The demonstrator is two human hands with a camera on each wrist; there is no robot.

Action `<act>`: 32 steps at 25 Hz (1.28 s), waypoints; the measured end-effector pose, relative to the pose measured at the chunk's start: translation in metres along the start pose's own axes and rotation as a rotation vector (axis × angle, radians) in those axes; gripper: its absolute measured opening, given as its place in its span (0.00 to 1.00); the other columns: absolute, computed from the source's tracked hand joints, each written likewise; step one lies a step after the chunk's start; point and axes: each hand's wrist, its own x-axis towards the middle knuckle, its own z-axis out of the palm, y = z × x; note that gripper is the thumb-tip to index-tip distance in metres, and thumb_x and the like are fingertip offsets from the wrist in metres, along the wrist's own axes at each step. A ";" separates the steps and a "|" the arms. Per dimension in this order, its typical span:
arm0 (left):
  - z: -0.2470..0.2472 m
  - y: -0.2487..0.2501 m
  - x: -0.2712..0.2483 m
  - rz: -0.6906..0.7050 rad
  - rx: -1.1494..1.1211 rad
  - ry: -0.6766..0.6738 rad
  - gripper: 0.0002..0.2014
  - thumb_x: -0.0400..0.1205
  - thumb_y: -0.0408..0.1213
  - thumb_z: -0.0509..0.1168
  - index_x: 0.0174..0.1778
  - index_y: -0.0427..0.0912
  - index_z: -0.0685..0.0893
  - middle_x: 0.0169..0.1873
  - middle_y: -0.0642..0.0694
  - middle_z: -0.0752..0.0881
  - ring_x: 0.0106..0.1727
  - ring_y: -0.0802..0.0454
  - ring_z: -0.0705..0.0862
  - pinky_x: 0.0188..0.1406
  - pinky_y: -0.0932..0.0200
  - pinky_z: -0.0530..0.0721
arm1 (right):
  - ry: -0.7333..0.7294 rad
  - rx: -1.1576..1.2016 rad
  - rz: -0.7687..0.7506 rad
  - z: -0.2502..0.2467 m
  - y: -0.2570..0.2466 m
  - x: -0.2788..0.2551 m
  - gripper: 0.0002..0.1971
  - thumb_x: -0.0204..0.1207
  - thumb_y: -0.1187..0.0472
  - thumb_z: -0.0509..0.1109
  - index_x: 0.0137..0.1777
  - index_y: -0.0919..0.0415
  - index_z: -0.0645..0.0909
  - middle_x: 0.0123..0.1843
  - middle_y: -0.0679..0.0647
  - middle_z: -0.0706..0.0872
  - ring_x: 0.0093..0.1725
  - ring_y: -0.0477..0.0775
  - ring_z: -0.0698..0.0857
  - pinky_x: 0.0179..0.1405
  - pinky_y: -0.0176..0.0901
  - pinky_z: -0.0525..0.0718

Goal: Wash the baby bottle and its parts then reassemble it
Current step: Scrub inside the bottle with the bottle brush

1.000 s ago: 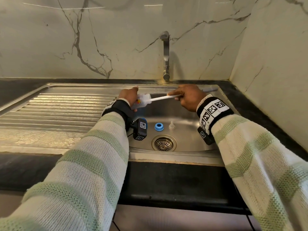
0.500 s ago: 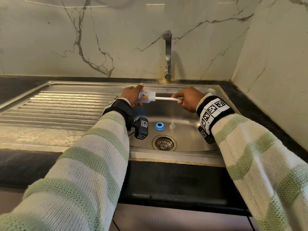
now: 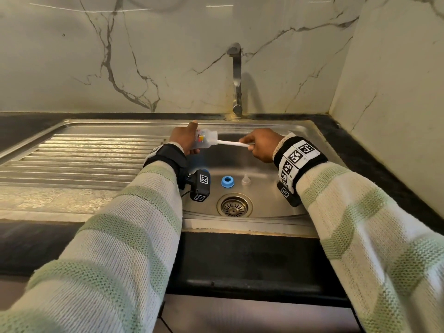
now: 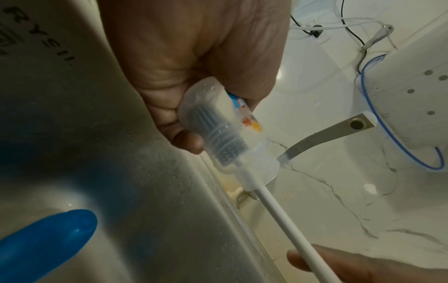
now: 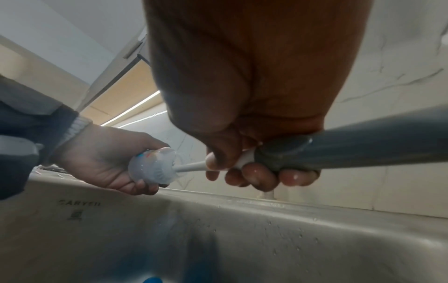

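Steel sink (image 3: 283, 207) with ribbed drainboard (image 3: 79, 162), round drain strainer (image 3: 234, 206), tap (image 3: 236, 78) on veined marble wall (image 3: 144, 56), black bench (image 3: 240, 258)

Before you, a stainless steel sink (image 3: 283, 207) set into a dark countertop (image 3: 240, 255), its ribbed drainboard (image 3: 79, 159) to your left. On the basin floor, just behind the drain strainer (image 3: 234, 205), a blue ring (image 3: 227, 181) lies beside a clear teat (image 3: 246, 180), not touching.

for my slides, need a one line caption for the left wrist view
Left hand grips the clear baby bottle while the brush scrubs inside.
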 end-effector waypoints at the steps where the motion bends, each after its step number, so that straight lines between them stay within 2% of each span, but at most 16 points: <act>1: -0.001 -0.001 0.000 0.002 0.030 0.006 0.19 0.85 0.51 0.62 0.55 0.35 0.80 0.42 0.41 0.83 0.34 0.45 0.84 0.21 0.58 0.84 | 0.000 0.002 -0.009 -0.001 0.000 0.000 0.19 0.83 0.65 0.65 0.71 0.52 0.82 0.69 0.52 0.84 0.65 0.56 0.83 0.67 0.45 0.76; 2: -0.001 -0.001 0.000 0.002 0.045 0.005 0.20 0.85 0.52 0.62 0.55 0.35 0.80 0.41 0.40 0.83 0.33 0.45 0.84 0.18 0.60 0.82 | 0.009 0.016 -0.012 -0.003 0.002 0.000 0.18 0.82 0.64 0.65 0.69 0.50 0.83 0.67 0.52 0.85 0.63 0.56 0.83 0.68 0.46 0.78; 4: 0.000 -0.001 0.002 -0.010 0.007 -0.006 0.20 0.85 0.52 0.62 0.55 0.35 0.80 0.45 0.38 0.85 0.35 0.44 0.85 0.17 0.61 0.81 | 0.043 0.100 0.012 -0.005 0.009 -0.001 0.18 0.82 0.63 0.65 0.68 0.47 0.84 0.66 0.51 0.86 0.62 0.57 0.83 0.68 0.49 0.80; 7: 0.002 0.001 0.002 -0.031 -0.015 -0.022 0.20 0.84 0.52 0.63 0.56 0.36 0.79 0.50 0.37 0.83 0.40 0.43 0.85 0.20 0.58 0.82 | 0.037 0.112 0.037 -0.003 0.015 -0.002 0.18 0.82 0.64 0.65 0.69 0.52 0.83 0.68 0.52 0.85 0.66 0.56 0.82 0.65 0.42 0.75; 10: 0.002 -0.001 -0.001 -0.027 0.078 -0.038 0.21 0.85 0.53 0.62 0.58 0.35 0.79 0.47 0.37 0.84 0.35 0.43 0.84 0.23 0.57 0.82 | -0.006 0.037 0.028 0.003 0.011 0.002 0.18 0.82 0.66 0.65 0.69 0.53 0.84 0.68 0.52 0.86 0.64 0.55 0.83 0.62 0.40 0.75; 12: 0.000 -0.001 -0.001 -0.017 0.113 -0.016 0.20 0.86 0.51 0.60 0.57 0.35 0.80 0.45 0.38 0.84 0.35 0.43 0.83 0.24 0.56 0.82 | -0.004 0.044 0.016 0.002 0.010 0.003 0.17 0.82 0.65 0.66 0.67 0.50 0.85 0.67 0.51 0.86 0.62 0.55 0.84 0.66 0.44 0.79; 15: 0.000 0.004 -0.002 -0.021 0.108 0.006 0.16 0.86 0.48 0.58 0.52 0.36 0.80 0.45 0.38 0.83 0.36 0.42 0.84 0.25 0.56 0.82 | 0.073 0.095 0.032 -0.005 0.015 0.001 0.16 0.82 0.61 0.67 0.64 0.43 0.86 0.65 0.47 0.86 0.61 0.55 0.83 0.68 0.53 0.80; 18: 0.003 0.007 -0.002 -0.015 0.155 0.003 0.16 0.86 0.47 0.57 0.44 0.37 0.79 0.42 0.36 0.84 0.34 0.40 0.84 0.27 0.56 0.81 | 0.084 0.135 0.035 -0.006 0.018 0.000 0.17 0.82 0.64 0.65 0.66 0.48 0.85 0.67 0.50 0.85 0.63 0.55 0.83 0.66 0.46 0.78; 21: 0.002 0.005 -0.007 -0.016 0.329 -0.007 0.18 0.86 0.50 0.57 0.49 0.37 0.80 0.38 0.40 0.84 0.28 0.45 0.82 0.19 0.63 0.79 | 0.006 0.045 0.017 0.000 0.015 -0.001 0.18 0.82 0.67 0.65 0.67 0.52 0.85 0.67 0.52 0.86 0.63 0.55 0.84 0.61 0.40 0.77; 23: -0.001 0.003 -0.006 -0.009 0.339 -0.002 0.18 0.86 0.50 0.57 0.50 0.37 0.81 0.38 0.41 0.84 0.30 0.45 0.82 0.27 0.59 0.81 | -0.025 0.034 0.008 -0.001 0.013 -0.001 0.18 0.82 0.67 0.64 0.67 0.52 0.85 0.66 0.52 0.87 0.61 0.55 0.84 0.59 0.39 0.77; 25: -0.004 0.003 -0.005 0.004 0.309 0.027 0.16 0.85 0.47 0.56 0.48 0.37 0.81 0.38 0.40 0.84 0.31 0.44 0.82 0.34 0.54 0.83 | -0.022 0.039 0.001 -0.004 0.014 0.001 0.17 0.82 0.65 0.66 0.66 0.48 0.86 0.65 0.50 0.87 0.61 0.55 0.84 0.64 0.45 0.80; 26: -0.005 0.004 -0.005 0.014 0.292 0.035 0.15 0.85 0.45 0.56 0.46 0.37 0.81 0.39 0.39 0.84 0.31 0.44 0.82 0.35 0.53 0.83 | -0.002 0.055 0.003 -0.005 0.015 0.002 0.16 0.82 0.63 0.67 0.64 0.46 0.86 0.64 0.49 0.87 0.61 0.55 0.84 0.66 0.50 0.81; 28: -0.004 0.007 -0.004 0.036 0.232 0.039 0.14 0.85 0.43 0.55 0.46 0.37 0.81 0.41 0.39 0.84 0.28 0.45 0.82 0.29 0.55 0.82 | 0.058 0.124 0.022 -0.007 0.018 0.001 0.15 0.81 0.62 0.68 0.63 0.44 0.87 0.64 0.47 0.87 0.62 0.54 0.84 0.68 0.53 0.81; 30: -0.001 0.010 -0.007 0.027 0.191 0.053 0.15 0.84 0.44 0.57 0.47 0.35 0.81 0.37 0.40 0.84 0.26 0.43 0.83 0.24 0.58 0.80 | 0.082 0.156 0.045 -0.008 0.021 -0.001 0.16 0.81 0.65 0.67 0.64 0.48 0.87 0.65 0.49 0.87 0.63 0.55 0.83 0.69 0.48 0.79; 32: 0.000 0.011 -0.008 0.026 0.242 0.046 0.15 0.83 0.45 0.57 0.44 0.36 0.82 0.34 0.42 0.84 0.26 0.42 0.83 0.23 0.59 0.80 | 0.055 0.119 0.053 -0.007 0.022 -0.003 0.17 0.81 0.67 0.65 0.65 0.52 0.86 0.65 0.52 0.87 0.63 0.55 0.83 0.64 0.40 0.77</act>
